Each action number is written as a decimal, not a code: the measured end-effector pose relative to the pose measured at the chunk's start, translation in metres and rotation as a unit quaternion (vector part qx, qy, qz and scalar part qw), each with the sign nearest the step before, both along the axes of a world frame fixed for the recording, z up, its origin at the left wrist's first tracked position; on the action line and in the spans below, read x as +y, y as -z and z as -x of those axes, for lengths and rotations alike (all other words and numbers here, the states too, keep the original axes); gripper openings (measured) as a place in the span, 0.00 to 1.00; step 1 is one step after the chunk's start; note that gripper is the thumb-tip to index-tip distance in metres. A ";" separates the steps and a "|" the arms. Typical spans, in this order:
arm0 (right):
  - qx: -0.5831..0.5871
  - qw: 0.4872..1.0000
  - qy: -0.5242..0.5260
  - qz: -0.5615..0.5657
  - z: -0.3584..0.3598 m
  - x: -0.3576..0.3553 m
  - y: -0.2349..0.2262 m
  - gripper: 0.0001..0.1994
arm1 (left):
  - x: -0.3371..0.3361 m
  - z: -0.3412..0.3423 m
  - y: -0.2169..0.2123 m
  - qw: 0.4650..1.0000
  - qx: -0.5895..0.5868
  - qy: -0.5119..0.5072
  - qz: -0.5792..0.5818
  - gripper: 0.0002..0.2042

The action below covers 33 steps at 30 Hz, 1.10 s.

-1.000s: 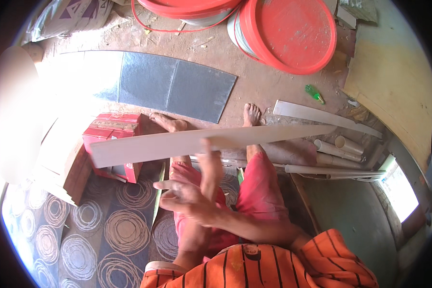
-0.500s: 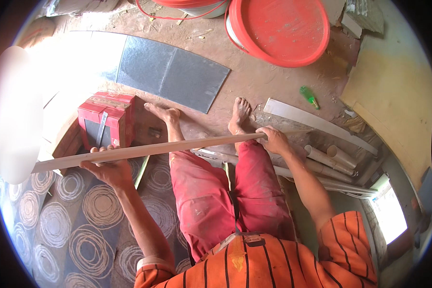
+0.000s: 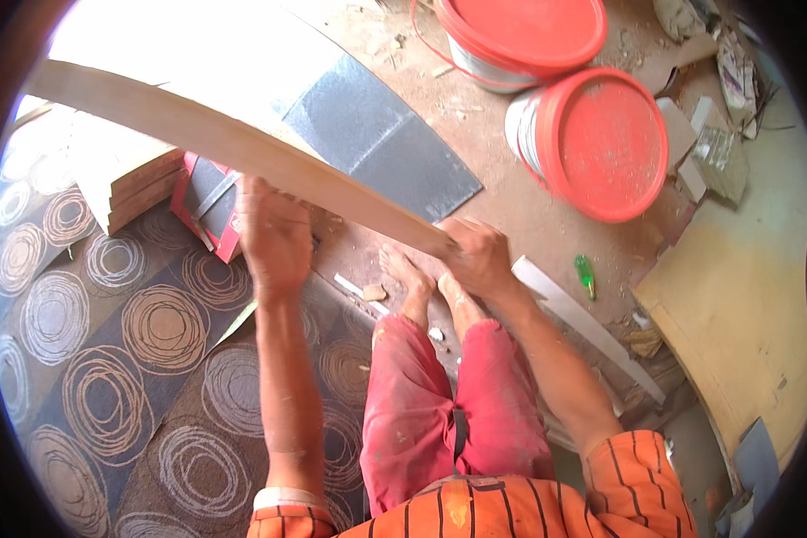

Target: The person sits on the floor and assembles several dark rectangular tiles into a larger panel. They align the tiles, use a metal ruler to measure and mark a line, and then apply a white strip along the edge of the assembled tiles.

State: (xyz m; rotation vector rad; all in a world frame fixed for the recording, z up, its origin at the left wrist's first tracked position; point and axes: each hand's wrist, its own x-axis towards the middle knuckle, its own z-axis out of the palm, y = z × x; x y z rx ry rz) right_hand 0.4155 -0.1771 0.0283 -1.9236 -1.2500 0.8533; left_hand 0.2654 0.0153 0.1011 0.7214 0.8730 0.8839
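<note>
A long, pale wooden plank (image 3: 269,157) runs slantwise across the view, from the bright upper left down to the middle. My left hand (image 3: 275,235) is closed on its near edge, next to the red box; the plank hides part of the fingers. At the plank's right end, my right hand (image 3: 477,255) grips it with bent fingers. The board is held up off the floor, over my bare feet (image 3: 410,278). Below and to the left of it sits a red box (image 3: 220,211) with a dark panel, partly covered by the plank.
Two white buckets with red lids (image 3: 611,143) stand at the far right. Dark grey tiles (image 3: 381,134) lie ahead. Stacked boards (image 3: 139,188) rest at the left on a circle-patterned mat (image 3: 175,332). A green bottle (image 3: 585,276) and a white strip (image 3: 592,332) lie right, near a yellowish panel (image 3: 735,305).
The plank has swung from nearly level to slanting, its left end now farther away and its broad face showing. Both hands moved with it. My feet are closer together, and the view has shifted.
</note>
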 end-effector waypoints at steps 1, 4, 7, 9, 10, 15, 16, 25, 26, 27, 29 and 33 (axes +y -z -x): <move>-0.004 0.998 0.004 -0.060 0.009 0.032 -0.004 0.16 | 0.005 0.002 0.007 1.000 0.002 -0.006 -0.009 0.19; -0.026 0.994 -0.008 -0.105 0.042 0.116 -0.013 0.16 | 0.026 0.013 0.029 0.996 0.045 -0.049 -0.054 0.21; -0.022 0.995 0.008 -0.097 0.081 0.166 -0.022 0.18 | 0.078 0.022 0.038 0.973 0.144 -0.128 -0.128 0.27; 0.004 0.995 0.029 -0.094 0.098 0.186 -0.020 0.16 | 0.103 0.032 0.048 0.953 0.201 -0.158 -0.161 0.24; 0.017 0.996 0.033 -0.076 0.105 0.189 -0.019 0.16 | 0.115 0.038 0.050 0.941 0.229 -0.175 -0.176 0.22; 0.059 0.997 0.008 0.041 0.122 0.128 0.016 0.20 | 0.171 0.075 0.051 0.946 0.233 -0.190 -0.123 0.25; 0.055 0.997 0.004 0.055 0.120 0.107 0.029 0.21 | 0.178 0.075 0.054 0.945 0.247 -0.182 -0.111 0.26; 0.045 0.990 0.033 0.133 0.117 -0.028 0.194 0.22 | 0.177 0.070 0.239 0.862 0.450 -0.168 -0.159 0.28; 0.034 0.989 0.034 0.137 0.116 -0.038 0.233 0.22 | 0.165 0.056 0.261 0.854 0.473 -0.164 -0.140 0.31; 0.022 0.990 0.030 0.137 0.115 -0.042 0.264 0.22 | 0.159 0.055 0.289 0.850 0.481 -0.167 -0.137 0.33; 0.046 0.988 0.033 0.142 0.118 -0.049 0.308 0.23 | 0.151 0.057 0.347 0.840 0.498 -0.174 -0.129 0.36; 0.087 0.980 0.036 0.177 0.131 -0.062 0.373 0.22 | 0.151 0.066 0.421 0.815 0.554 -0.151 -0.081 0.33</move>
